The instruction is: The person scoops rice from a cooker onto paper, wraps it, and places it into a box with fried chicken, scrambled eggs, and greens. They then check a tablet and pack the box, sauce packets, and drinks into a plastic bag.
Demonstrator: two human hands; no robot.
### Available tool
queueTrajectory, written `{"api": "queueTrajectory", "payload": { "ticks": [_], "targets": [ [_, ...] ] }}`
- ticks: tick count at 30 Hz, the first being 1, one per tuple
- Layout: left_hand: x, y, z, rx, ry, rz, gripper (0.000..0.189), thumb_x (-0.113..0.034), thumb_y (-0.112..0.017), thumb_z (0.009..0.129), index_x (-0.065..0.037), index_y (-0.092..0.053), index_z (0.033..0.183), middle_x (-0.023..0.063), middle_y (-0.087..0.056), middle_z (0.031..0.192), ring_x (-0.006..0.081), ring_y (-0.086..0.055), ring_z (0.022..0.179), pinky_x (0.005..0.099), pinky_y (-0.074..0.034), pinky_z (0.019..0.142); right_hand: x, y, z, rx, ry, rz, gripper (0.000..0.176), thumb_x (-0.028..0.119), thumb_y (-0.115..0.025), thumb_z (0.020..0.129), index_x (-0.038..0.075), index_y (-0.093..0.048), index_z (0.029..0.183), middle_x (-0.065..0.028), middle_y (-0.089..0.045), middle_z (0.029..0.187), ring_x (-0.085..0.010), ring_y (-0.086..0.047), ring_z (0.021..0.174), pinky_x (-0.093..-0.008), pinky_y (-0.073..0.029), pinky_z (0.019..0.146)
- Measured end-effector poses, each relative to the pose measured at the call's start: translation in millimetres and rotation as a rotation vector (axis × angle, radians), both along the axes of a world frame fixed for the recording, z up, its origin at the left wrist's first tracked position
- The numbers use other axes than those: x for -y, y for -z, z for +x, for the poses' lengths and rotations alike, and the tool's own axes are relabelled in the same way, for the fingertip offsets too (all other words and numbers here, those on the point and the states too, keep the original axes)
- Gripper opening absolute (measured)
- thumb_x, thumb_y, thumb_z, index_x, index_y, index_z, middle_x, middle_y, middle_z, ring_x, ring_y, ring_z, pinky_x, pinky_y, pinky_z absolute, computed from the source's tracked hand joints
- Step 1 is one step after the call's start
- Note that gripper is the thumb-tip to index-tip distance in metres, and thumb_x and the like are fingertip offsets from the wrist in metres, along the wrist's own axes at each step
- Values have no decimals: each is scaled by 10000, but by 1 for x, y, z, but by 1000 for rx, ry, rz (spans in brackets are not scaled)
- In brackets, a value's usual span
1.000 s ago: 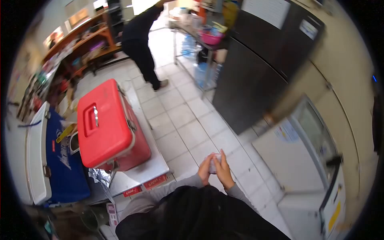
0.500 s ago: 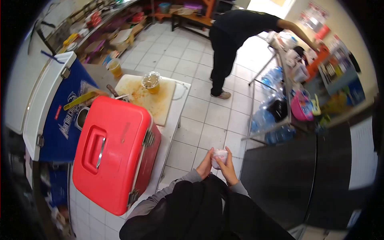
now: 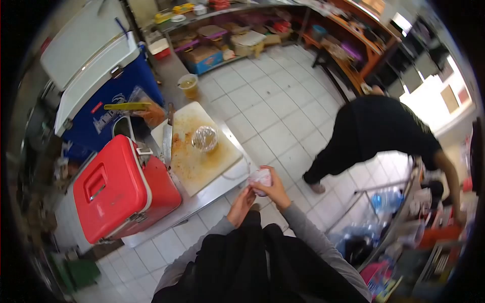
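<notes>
Both hands meet around a small pinkish-white bundle (image 3: 260,181), which looks wrapped in clear plastic; its contents cannot be made out. My right hand (image 3: 278,191) grips it from the right, fingers curled over its far side. My left hand (image 3: 241,206) has its fingertips pressed against the bundle's lower left. Just left of the hands is a stained white cutting board (image 3: 214,164) on a metal table. A plastic cup (image 3: 204,139) with a shiny cover stands on the board, and a knife (image 3: 167,144) lies along its left edge.
A red cooler (image 3: 111,194) sits at the table's near end, with an open blue cooler (image 3: 134,83) behind it. A cup of yellow liquid (image 3: 188,87) stands farther back. A person in black (image 3: 376,126) leans over a cluttered table at right, water bottles (image 3: 388,200) beneath it.
The view has swung right, and the board and table now lie nearer my hands. The bundle stays in both hands. The other person still leans toward the cluttered table.
</notes>
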State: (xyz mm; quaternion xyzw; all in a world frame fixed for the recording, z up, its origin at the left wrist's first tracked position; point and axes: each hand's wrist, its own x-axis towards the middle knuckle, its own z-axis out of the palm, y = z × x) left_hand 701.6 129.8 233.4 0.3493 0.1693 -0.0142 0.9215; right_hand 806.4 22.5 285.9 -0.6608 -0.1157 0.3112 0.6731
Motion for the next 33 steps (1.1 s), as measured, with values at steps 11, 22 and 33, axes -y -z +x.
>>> {"api": "queueTrajectory", "payload": {
  "ticks": [11, 22, 33],
  "targets": [
    [-3, -9, 245, -35, 57, 331, 396, -294, -479, 937, 9, -565, 1176, 99, -578, 1178, 152, -505, 1123, 282, -360, 977, 25, 18, 242, -166, 29, -183, 522, 243, -735, 746, 20, -452, 1124, -86, -555, 1016, -157, -566, 902, -305, -474, 751],
    [-54, 54, 499, -86, -90, 282, 189, -179, -561, 888, -12, -635, 935, 57, -656, 944, 138, -611, 868, 265, -465, 802, 70, 106, 509, -403, 214, -125, 314, 222, -680, 800, 36, -561, 1023, -44, -588, 886, -161, -580, 800, -300, -479, 693],
    [-233, 23, 534, -451, -982, 181, 229, -224, -503, 895, -43, -594, 1003, 72, -642, 1015, 147, -613, 899, 251, -446, 796, -456, 46, 669, 94, -847, -63, 690, 252, -825, 613, -16, -436, 1115, -130, -565, 1047, -210, -570, 989, -328, -484, 831]
  ]
}}
